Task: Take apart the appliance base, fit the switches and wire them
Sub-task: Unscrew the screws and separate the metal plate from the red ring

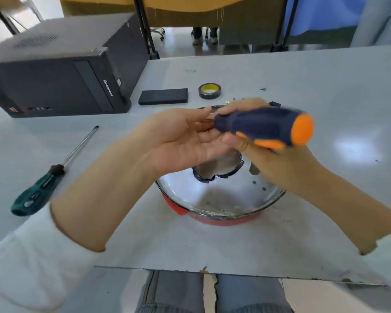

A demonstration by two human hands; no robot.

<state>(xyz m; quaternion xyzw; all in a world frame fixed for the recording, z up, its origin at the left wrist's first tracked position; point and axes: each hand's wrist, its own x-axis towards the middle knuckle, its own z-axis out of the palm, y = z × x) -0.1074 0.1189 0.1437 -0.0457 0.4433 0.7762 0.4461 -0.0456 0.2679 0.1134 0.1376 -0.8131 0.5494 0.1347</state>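
Both my hands are raised together above the appliance base (219,195). My right hand (266,154) grips a screwdriver with a navy and orange handle (266,127), fingers and thumb curled round it, the orange butt end pointing to my right and the front end aimed into my other palm. My left hand (178,141) is open, palm turned up and toward the right, fingers relaxed and nearly straight, its fingertips meeting the front end of the handle; the screwdriver's shaft is hidden between my hands, so I cannot tell whether the tip touches my palm. Directly below them the base sits on the grey table (325,91), near the front edge: a round shiny metal shell with a red rim showing beneath it, a dark-edged scalloped opening (219,168) in its middle and a few small holes to the right of that. To my left on the table lies a second screwdriver with a green and black handle (41,190), its long shaft running away from me toward the upper right. Beyond my hands rest a flat black rectangular block (163,96) and, just beside it, a roll of black tape with a yellow core (209,91). A black Lenovo desktop computer case (61,71) stands at the far left corner. My white sleeves (32,263) and jeans show at the bottom.
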